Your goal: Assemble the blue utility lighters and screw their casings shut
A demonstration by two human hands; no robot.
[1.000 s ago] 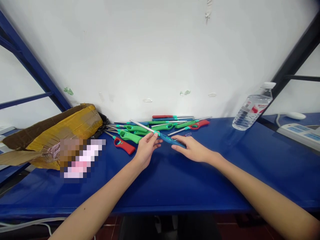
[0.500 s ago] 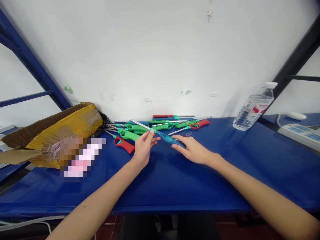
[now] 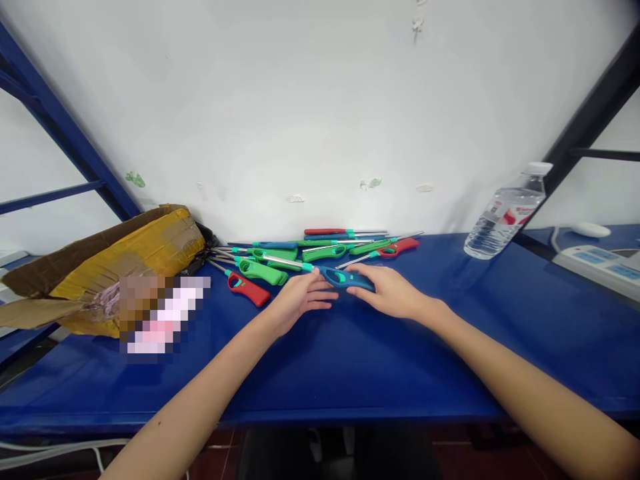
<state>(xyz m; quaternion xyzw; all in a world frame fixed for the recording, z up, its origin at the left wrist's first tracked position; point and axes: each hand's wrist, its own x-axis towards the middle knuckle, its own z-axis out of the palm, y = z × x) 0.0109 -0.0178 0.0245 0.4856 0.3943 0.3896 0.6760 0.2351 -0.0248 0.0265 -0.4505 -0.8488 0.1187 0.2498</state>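
Note:
A blue long-nosed gas lighter [image 3: 344, 277] with a metal barrel and a turquoise collar is held above the table, its barrel pointing left. My right hand [image 3: 387, 290] grips the rear of its handle between thumb and fingers. Beside the collar is my left hand [image 3: 300, 300], its fingers stretched out and apart under the front of the lighter; the thumb seems to touch it lightly. Behind lie several other lighters, among them a green lighter [image 3: 263, 271], a red lighter [image 3: 249, 289] and a second red lighter [image 3: 399, 247].
At the left, a torn cardboard box [image 3: 135, 257] with yellow tape lies beside a pixelated patch. A water bottle [image 3: 505, 217] stands at the right, near a white power strip [image 3: 600, 267]. The blue table [image 3: 390, 373] meets a white wall behind.
The blue lighter has turned so its barrel lies flatter and lower. My left hand has loosened from the collar, spreading its fingers. My right hand keeps the handle.

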